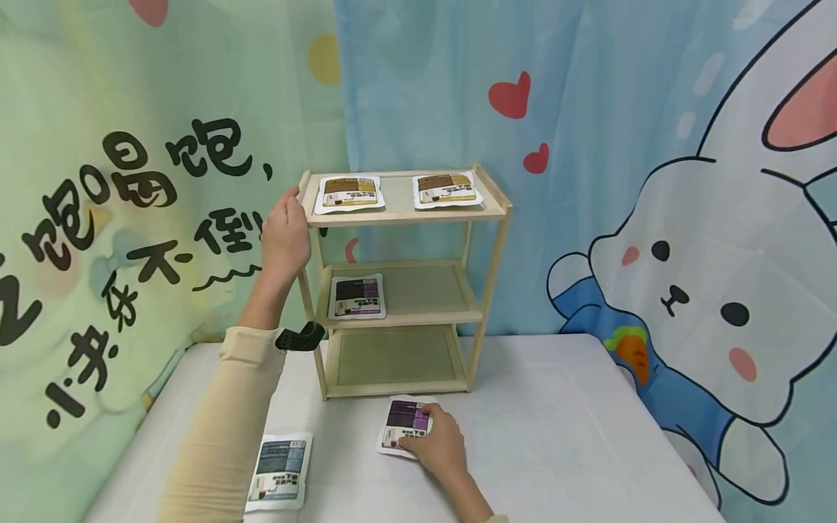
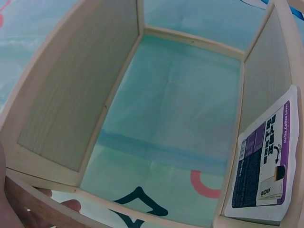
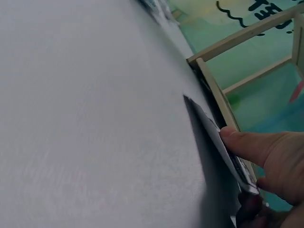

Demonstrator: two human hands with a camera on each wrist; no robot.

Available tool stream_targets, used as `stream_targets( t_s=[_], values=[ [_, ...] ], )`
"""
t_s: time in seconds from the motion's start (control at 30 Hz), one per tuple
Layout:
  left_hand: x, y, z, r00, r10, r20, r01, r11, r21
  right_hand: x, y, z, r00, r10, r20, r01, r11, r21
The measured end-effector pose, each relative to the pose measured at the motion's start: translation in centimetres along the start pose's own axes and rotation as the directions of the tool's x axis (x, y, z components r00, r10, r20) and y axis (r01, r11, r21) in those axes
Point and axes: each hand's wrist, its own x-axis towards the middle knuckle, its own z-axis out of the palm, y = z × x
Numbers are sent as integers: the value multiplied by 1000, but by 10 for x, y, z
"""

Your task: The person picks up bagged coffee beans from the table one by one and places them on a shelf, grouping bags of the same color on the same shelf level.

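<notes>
My left hand (image 1: 286, 232) grips the left end of the top tier of a small three-tier wooden shelf rack (image 1: 428, 289). In the left wrist view its fingertips (image 2: 71, 205) show behind the wooden edge. Just in front of the rack, my right hand (image 1: 443, 444) pinches a white pouch with a purple-and-black label (image 1: 400, 425), thumb and fingers at its right side. The right wrist view shows this pouch (image 3: 213, 133) nearly edge-on, tilted over the white table with a shadow beneath. A similar purple pouch (image 1: 356, 296) lies on the middle tier's left half.
Two pouches with yellow-brown labels, a left one (image 1: 349, 194) and a right one (image 1: 447, 190), lie on the top tier. A blue-labelled pouch (image 1: 280, 472) is on the table (image 1: 562, 436) beside the left forearm. A printed curtain (image 1: 418, 80) hangs close behind the rack.
</notes>
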Motion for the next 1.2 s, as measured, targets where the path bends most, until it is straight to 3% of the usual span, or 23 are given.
stream_targets(
  t_s=[0.2,0.33,0.47,0.6,0.77,1.0,1.2],
  values=[
    [-1,-1,1,1000,26,-14,-26,1000,-9,-1,2,0,998,-12,60,-1,978,208],
    [-1,-1,2,1000,21,-14,-22,1000,-17,-2,-2,-6,987,11,159,-79,902,426],
    [-1,-1,1,1000,25,-15,-25,1000,-17,-1,-12,-19,976,3,218,-122,835,537],
    [0,0,0,999,29,-16,-29,999,-18,-2,-24,-34,969,-7,246,-139,809,571],
    [-1,0,-1,1000,19,-12,-19,1000,-22,-6,-36,-54,967,-14,253,-141,800,583],
    [-2,0,0,1000,9,-8,-9,1000,-24,-10,-51,-83,980,-9,201,-113,802,586],
    [-2,0,-2,1000,-3,-1,3,1000,-22,-10,-63,-110,986,-8,167,-98,783,614]
  ],
)
